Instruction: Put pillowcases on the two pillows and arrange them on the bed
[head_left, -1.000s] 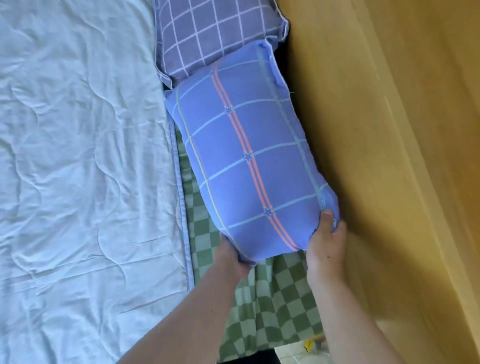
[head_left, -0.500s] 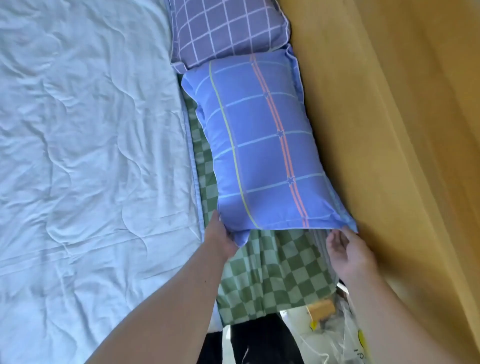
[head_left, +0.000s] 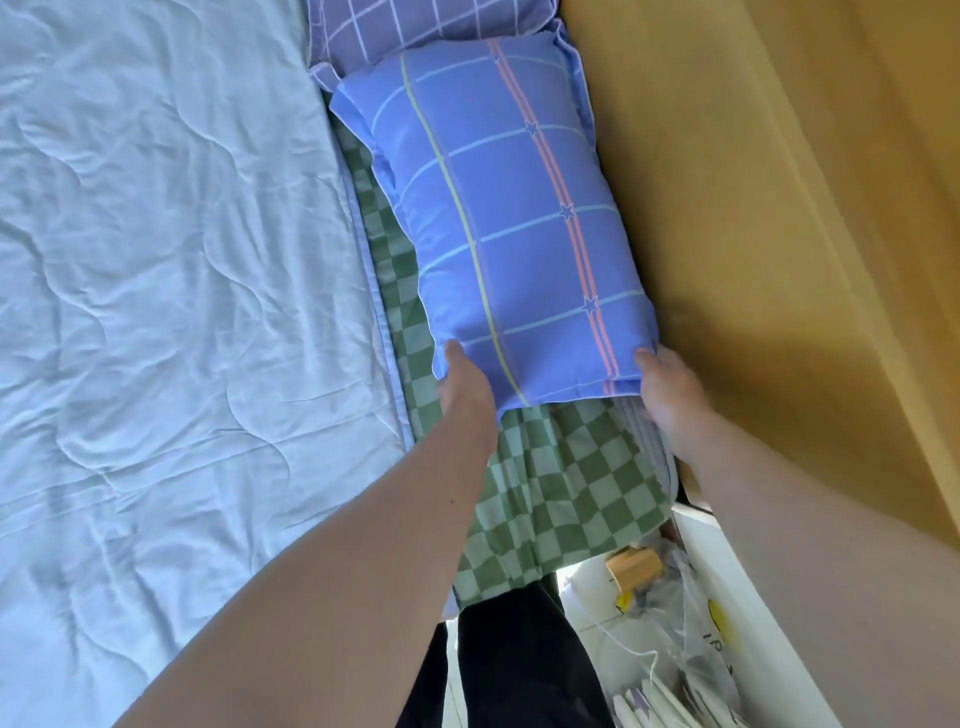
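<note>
A pale blue quilt (head_left: 171, 291) covers the left of the bed, its edge running beside a strip of green checked sheet (head_left: 561, 493). On that strip lies the blue pillow (head_left: 514, 218), already in its case, crossed by a yellow stripe and a pink one. Its long axis runs away from the person, parallel to the wooden board (head_left: 753, 234) on the right, and its far end touches the purple checked pillow (head_left: 415, 23) at the top of the frame, possibly overlapping it a little.

The left hand (head_left: 465, 387) grips the near left corner, thumb on top of the fabric and fingers hidden underneath. The right hand (head_left: 670, 389) holds the near right corner, pressed in between pillow and board; the thumb shows on the cloth, but its fingers are out of sight, so how firmly it clasps is hard to say.

Both hands sit at the near short end, equally close, with the whole pillow stretching straight ahead of them. Any further settling would likely be a push or a nudge along that axis.
</note>
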